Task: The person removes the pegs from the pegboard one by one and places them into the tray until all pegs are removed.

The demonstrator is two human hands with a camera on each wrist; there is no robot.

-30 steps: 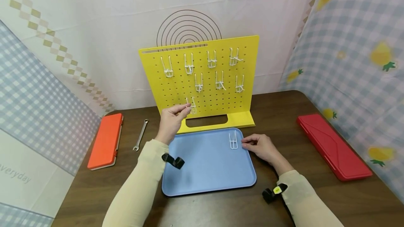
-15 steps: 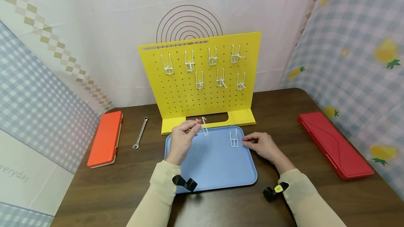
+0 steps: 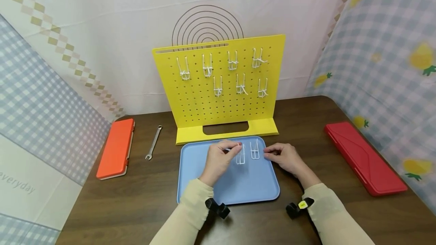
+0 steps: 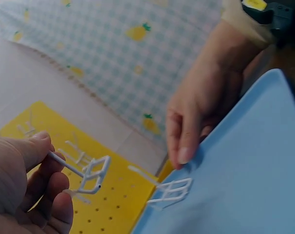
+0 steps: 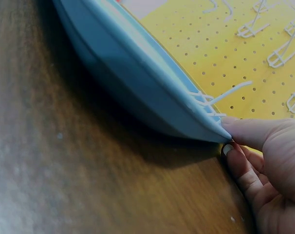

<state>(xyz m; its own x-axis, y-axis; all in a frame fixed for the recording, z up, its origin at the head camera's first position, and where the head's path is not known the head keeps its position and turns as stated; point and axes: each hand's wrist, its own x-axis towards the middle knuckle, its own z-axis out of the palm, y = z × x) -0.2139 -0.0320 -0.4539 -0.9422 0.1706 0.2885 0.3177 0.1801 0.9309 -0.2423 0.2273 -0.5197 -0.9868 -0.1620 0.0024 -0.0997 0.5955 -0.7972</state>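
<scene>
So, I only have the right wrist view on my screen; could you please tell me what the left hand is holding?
Observer: In the head and left wrist views, the left hand pinches a white wire hook.

Operator: Thank you. My view cuts the yellow pegboard off, so how many hooks hang on it altogether?

Observer: The head view shows seven hooks on it, four in the upper row and three in the lower.

Operator: And would you mind saying what lies on the person's left of the blue tray?

Observer: A wrench lies there, between the tray and an orange case.
</scene>
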